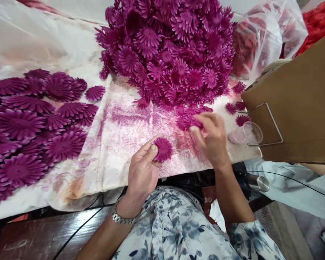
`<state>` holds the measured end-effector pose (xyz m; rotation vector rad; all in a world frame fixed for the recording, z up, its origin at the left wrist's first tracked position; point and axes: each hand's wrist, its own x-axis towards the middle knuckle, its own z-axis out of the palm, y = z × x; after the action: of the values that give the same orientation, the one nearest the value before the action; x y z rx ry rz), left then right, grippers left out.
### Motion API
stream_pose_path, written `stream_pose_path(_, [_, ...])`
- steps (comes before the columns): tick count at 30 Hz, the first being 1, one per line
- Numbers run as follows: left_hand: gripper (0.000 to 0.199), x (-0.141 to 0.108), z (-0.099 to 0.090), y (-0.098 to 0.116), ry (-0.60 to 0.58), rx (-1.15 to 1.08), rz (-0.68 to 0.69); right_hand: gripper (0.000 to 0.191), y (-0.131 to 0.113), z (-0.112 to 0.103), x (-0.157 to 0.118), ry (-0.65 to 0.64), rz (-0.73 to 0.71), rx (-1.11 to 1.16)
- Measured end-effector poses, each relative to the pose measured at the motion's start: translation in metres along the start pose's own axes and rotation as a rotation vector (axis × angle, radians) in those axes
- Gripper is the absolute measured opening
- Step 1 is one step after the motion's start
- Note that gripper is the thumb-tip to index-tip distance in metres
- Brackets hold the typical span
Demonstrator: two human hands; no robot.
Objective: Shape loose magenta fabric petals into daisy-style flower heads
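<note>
Pinching a purple flower piece [163, 148] between thumb and fingers, the left hand [142, 173] hovers over the stained surface [124, 126]. Just beyond, the blurred right hand [211, 137] seems closed on another petal piece [191, 121], below the big heap [168, 50].

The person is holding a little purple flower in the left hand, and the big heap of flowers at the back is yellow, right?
Not quite. In the head view the big heap of flowers at the back is purple, not yellow. The rest is right: the left hand is holding a little purple flower.
</note>
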<state>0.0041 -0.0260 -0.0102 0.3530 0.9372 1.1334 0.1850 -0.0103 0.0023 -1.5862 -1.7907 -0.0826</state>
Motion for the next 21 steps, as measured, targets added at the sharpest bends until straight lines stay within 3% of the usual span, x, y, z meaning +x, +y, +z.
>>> stream_pose_path(3, [0.03,0.0,0.004,-0.001,-0.029,-0.015,-0.009,0.01,-0.029,0.016,-0.014,-0.216,-0.133,0.285])
stream_pose_path(5, [0.027,-0.001,0.004,-0.002,-0.043,-0.011,-0.016,0.01,-0.045,0.027,-0.023,-0.278,-0.163,0.377])
stream_pose_path(8, [0.028,-0.003,0.003,-0.003,-0.044,0.025,-0.03,0.015,-0.052,0.036,-0.028,-0.235,-0.158,0.422])
stream_pose_path(12, [0.028,-0.004,0.0,-0.004,-0.035,0.047,0.009,0.013,-0.037,0.028,-0.021,-0.144,-0.137,0.392])
stream_pose_path(15, [0.03,-0.003,-0.003,-0.003,0.002,0.061,0.07,0.011,-0.011,0.013,-0.008,0.073,-0.026,0.087])
stream_pose_path(17, [0.03,-0.002,-0.003,-0.002,0.023,0.071,0.072,0.009,0.002,0.002,-0.001,0.152,0.059,-0.149])
stream_pose_path(19, [0.031,-0.001,-0.003,-0.002,0.013,0.068,0.041,0.015,0.004,-0.004,0.001,0.133,0.093,-0.228])
stream_pose_path(21, [0.033,0.0,-0.001,-0.003,-0.014,0.05,0.018,0.019,-0.006,-0.003,-0.002,0.043,0.042,-0.097])
